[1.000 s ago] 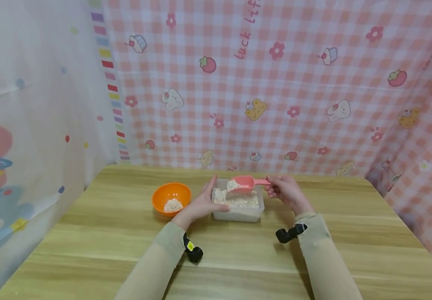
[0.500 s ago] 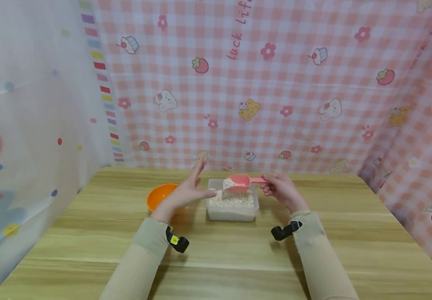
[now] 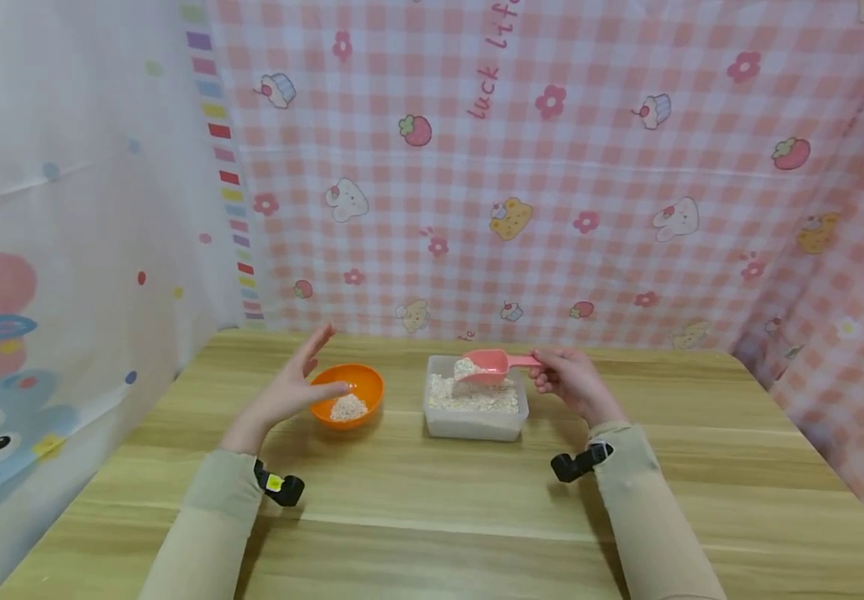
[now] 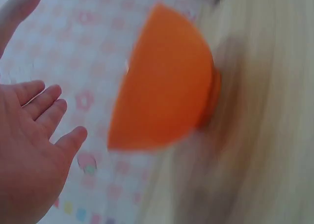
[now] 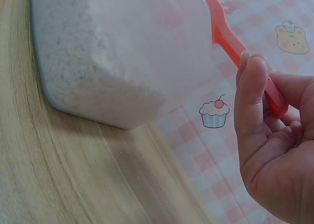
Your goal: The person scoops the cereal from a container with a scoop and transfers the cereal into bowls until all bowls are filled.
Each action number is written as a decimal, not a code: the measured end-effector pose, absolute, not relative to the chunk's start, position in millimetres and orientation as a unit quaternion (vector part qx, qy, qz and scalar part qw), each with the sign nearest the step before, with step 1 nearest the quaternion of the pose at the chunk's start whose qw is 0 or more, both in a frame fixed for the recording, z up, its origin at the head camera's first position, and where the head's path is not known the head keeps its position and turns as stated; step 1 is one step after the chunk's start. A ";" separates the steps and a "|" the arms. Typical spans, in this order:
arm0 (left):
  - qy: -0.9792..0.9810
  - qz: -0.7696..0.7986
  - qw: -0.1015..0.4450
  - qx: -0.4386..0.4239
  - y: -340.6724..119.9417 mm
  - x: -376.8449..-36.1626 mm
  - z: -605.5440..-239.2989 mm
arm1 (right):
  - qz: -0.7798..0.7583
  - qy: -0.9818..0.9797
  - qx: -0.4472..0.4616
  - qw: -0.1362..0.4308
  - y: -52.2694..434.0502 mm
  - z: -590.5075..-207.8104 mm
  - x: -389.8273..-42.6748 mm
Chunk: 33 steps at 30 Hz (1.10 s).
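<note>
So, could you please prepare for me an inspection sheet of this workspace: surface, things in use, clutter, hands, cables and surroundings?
Surface: wood-grain table; orange bowl and translucent container stand upright on it, apart.
Things in use: small heap of pale flakes in the orange bowl, more in the translucent container; pink scoop, loaded with some, above the container.
Clutter: nothing seen.
Hands: left hand spread beside the orange bowl, holding nothing; right hand grips the pink scoop by its handle.
Cables: nothing seen.
Surroundings: pink checked cloth behind and at right; white printed cloth at left.
</note>
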<state>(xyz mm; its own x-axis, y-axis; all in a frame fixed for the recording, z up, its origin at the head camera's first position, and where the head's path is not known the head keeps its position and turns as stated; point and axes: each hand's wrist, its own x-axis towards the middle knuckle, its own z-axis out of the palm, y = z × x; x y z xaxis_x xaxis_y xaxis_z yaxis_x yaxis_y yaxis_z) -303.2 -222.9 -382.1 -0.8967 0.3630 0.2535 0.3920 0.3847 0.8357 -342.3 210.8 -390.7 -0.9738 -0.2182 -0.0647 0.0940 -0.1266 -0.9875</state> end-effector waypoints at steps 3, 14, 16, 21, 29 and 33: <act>-0.826 -0.520 -0.007 -0.217 -235.6 -301.3 -389.5 | -0.753 0.646 -0.068 0.105 210.6 -390.6 -340.4; -0.751 -0.614 -0.114 -0.214 -254.2 -306.4 -424.2 | -0.752 0.649 -0.039 0.107 211.8 -389.0 -343.5; -0.730 -0.637 -0.128 -0.212 -255.9 -306.8 -429.0 | -0.754 0.648 -0.036 0.105 211.9 -387.9 -343.4; -0.714 -0.652 -0.142 -0.212 -259.8 -305.4 -435.2 | -0.750 0.653 -0.028 0.103 212.3 -387.5 -343.7; -0.739 -0.623 -0.150 -0.208 -257.8 -304.4 -434.6 | -0.751 0.652 -0.027 0.101 211.7 -390.9 -346.1; -0.756 -0.602 -0.148 -0.208 -256.1 -304.3 -433.4 | -0.752 0.652 -0.029 0.099 212.4 -389.7 -344.8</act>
